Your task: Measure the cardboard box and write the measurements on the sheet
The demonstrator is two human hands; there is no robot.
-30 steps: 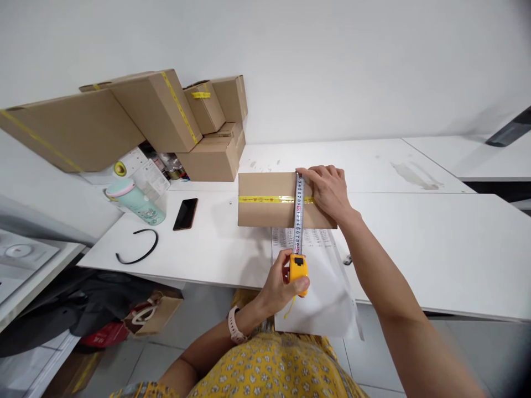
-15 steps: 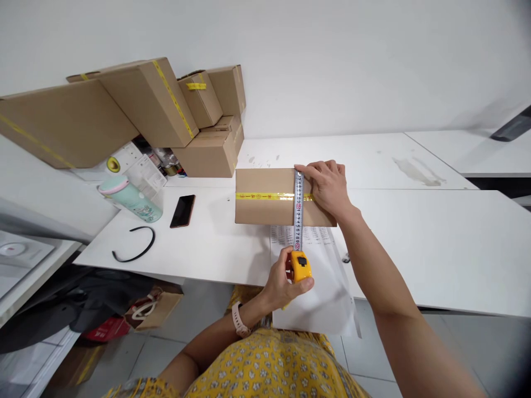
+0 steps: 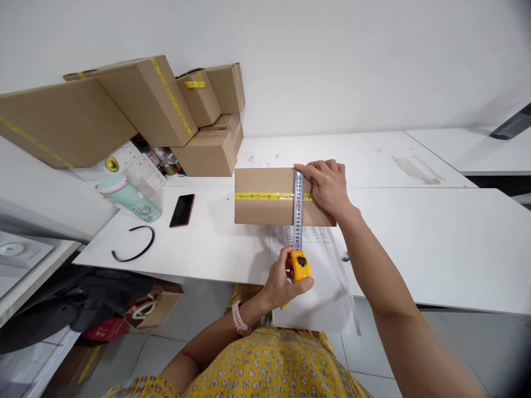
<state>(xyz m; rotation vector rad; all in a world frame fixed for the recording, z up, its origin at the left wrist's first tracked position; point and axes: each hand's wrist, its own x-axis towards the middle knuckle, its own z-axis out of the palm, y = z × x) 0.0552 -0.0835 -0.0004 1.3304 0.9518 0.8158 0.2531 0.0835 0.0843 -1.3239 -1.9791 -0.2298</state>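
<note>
A small cardboard box (image 3: 261, 196) with a yellow tape strip across its top lies on the white table (image 3: 435, 232). My right hand (image 3: 327, 185) rests on the box's right part, fingers pressing the end of a measuring tape blade (image 3: 297, 207) at the far edge. The blade runs toward me over the box. My left hand (image 3: 284, 282) grips the yellow tape measure case (image 3: 300, 266) near the table's front edge, above a printed sheet of paper (image 3: 319, 287).
Several taped cardboard boxes (image 3: 149, 105) are stacked at the back left against the wall. A mint green bottle (image 3: 130, 198), a black phone (image 3: 182, 210) and a black curved band (image 3: 136, 249) lie left of the box. Bags sit on the floor (image 3: 124, 315) at lower left.
The view shifted slightly, and my left hand with the tape case moved a little nearer the box. My right hand stays on the blade's end.
</note>
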